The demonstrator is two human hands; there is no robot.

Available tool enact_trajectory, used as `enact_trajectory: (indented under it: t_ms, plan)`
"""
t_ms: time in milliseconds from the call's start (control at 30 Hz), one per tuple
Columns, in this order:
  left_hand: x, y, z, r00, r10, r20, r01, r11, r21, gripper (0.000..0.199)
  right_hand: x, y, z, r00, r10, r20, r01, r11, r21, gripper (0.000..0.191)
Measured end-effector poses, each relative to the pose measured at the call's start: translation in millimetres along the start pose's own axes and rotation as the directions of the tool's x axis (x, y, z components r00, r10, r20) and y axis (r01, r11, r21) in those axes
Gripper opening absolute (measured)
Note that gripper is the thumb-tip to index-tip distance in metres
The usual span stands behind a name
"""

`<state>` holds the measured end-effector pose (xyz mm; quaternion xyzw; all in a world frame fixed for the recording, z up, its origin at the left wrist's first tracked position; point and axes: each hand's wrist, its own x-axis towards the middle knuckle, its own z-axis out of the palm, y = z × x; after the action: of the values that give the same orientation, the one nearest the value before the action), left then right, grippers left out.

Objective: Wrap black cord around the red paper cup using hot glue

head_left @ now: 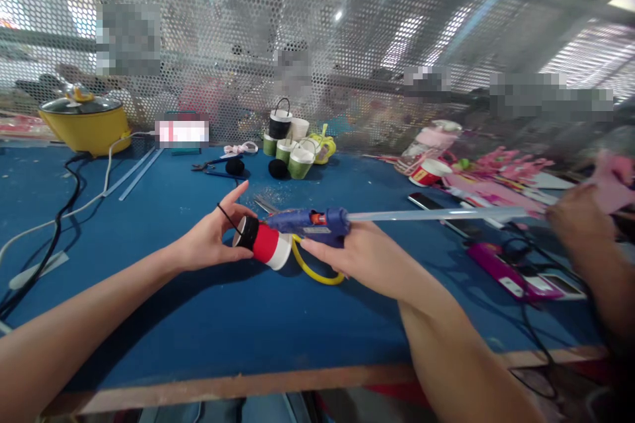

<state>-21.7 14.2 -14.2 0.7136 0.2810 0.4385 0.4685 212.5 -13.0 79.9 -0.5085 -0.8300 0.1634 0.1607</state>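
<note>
My left hand (215,238) holds a small cup (266,244) on its side, wrapped in black, red and white, with its black end between thumb and fingers and the index finger raised. A thin black cord stands out from that end. In my right hand (370,254) is a blue glue gun (310,223) with a long clear glue stick (436,214) at its back; its nozzle is over the cup, and whether it touches cannot be made out. A yellow loop (317,274) hangs below the gun.
Green cups (301,163) and black balls (278,168) stand behind. Pliers (213,165) lie nearby, a yellow pot (86,125) back left. Phone (434,209), purple power strip (513,272) and cables lie right, beside another person's hand (578,218).
</note>
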Motion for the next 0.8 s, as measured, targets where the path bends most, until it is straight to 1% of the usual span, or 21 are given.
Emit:
enact_trajectory:
  t_ms: [167,333,533,700,800]
  plan:
    - [-0.9,0.1,-0.1,1.000,0.011,0.027,-0.011,1.000,0.025,0.103,-0.3,0.6,-1.7,0.999,-0.004,0.035,0.003,1.000,0.018,0.019]
    - [-2.0,-1.1,-0.2,0.999,0.005,0.037,-0.006,1.000,0.031,0.103,1.2,-0.3,-2.8,1.000,0.002,0.017,-0.003,0.999,0.035,0.016]
    - [-2.3,-2.5,-0.4,1.000,-0.002,0.031,0.001,0.999,0.036,0.103,0.4,2.6,-2.5,0.998,0.004,0.068,-0.008,0.999,0.052,0.020]
    - [-2.1,-2.9,-0.4,1.000,-0.003,0.027,0.002,0.999,0.037,0.102,2.7,1.5,-1.1,0.999,0.028,0.035,-0.029,0.999,0.023,0.019]
    - [-1.6,-2.6,-0.2,1.000,-0.001,0.031,0.000,1.000,0.031,0.103,1.8,0.4,-0.8,0.999,0.033,0.038,-0.034,0.999,0.010,0.020]
